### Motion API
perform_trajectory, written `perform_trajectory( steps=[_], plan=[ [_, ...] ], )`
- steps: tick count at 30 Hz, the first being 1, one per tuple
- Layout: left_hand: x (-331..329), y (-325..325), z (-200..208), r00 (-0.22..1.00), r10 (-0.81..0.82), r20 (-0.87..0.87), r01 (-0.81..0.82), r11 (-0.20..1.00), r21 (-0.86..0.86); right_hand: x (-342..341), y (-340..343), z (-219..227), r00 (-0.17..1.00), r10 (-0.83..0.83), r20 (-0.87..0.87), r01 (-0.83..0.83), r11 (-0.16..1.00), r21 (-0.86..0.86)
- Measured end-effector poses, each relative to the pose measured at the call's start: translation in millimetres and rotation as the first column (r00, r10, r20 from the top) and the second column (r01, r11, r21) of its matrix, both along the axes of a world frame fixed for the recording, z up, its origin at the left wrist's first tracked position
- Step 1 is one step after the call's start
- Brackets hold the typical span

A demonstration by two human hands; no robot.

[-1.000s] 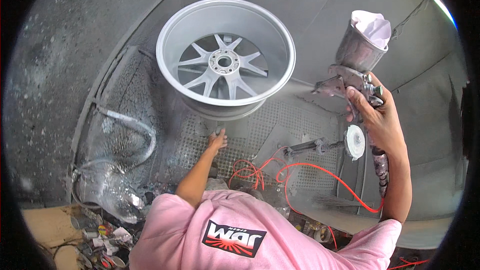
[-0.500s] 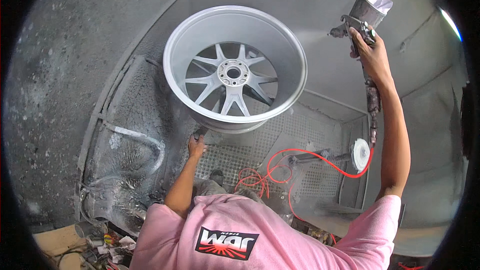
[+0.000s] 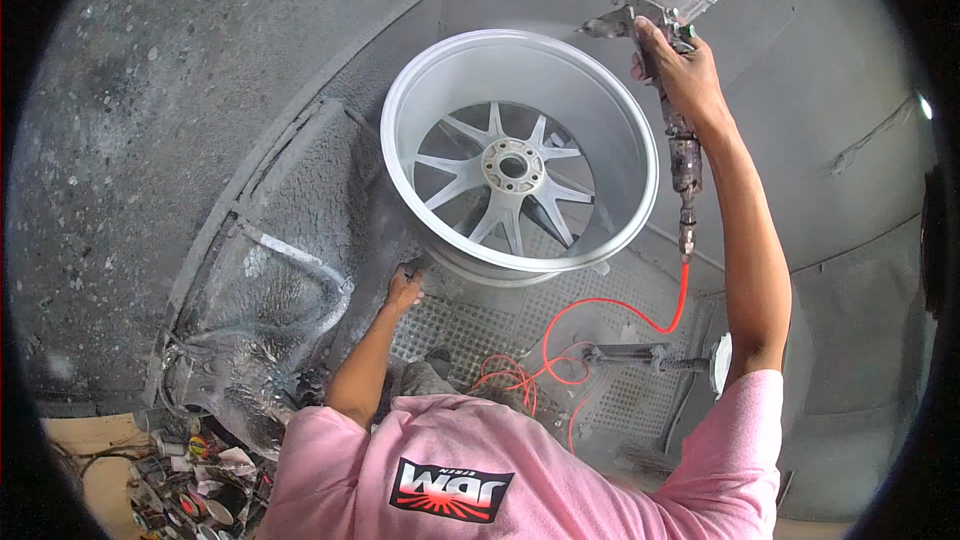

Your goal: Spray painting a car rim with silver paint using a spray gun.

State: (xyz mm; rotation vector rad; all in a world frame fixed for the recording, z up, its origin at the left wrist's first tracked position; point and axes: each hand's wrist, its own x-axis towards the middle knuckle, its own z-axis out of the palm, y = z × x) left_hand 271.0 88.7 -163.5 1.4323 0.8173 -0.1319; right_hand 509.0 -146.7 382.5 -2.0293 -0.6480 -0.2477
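My right hand point(image 3: 685, 75) is wrapped round a spray gun point(image 3: 655, 25) with a grey cup on top, lined in white. Its nozzle points left, just above the far right rim of a silver-grey car wheel point(image 3: 497, 182). The wheel's deep barrel faces up, with forked spokes and a bolt-holed hub at its bottom. Faint mist hangs near the nozzle. Below the wheel's near left edge, my left hand point(image 3: 404, 290) is closed round something dark, mostly hidden. A red air hose point(image 3: 684, 290) runs from the gun's lower end.
Grey, paint-crusted walls point(image 3: 200, 70) surround the wheel. Looped hose lies over a perforated floor point(image 3: 440, 325). To the right, a bar point(image 3: 640, 353) ends in a white disc point(image 3: 721, 365). A pale bent pipe point(image 3: 300, 255) stands at left; mixed litter point(image 3: 205, 485) fills the lower left.
The spray gun has moved left and farther away, closer to the wheel's rim. The spokes sit at a different angle. The whole view has shifted, with wheel and walls farther right.
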Motion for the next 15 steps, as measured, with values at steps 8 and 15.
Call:
perform_trajectory(
  steps=[8,15],
  plan=[
    [-15,-26,-2,0.996,-0.07,-0.057,0.073,0.996,0.054,-47,12,6,0.989,0.148,0.029,-0.147,0.989,-0.017],
    [-18,-82,-4,0.995,-0.086,-0.046,0.089,0.994,0.065,-36,-54,11,0.968,-0.074,0.238,0.104,0.988,-0.114]
  ],
)
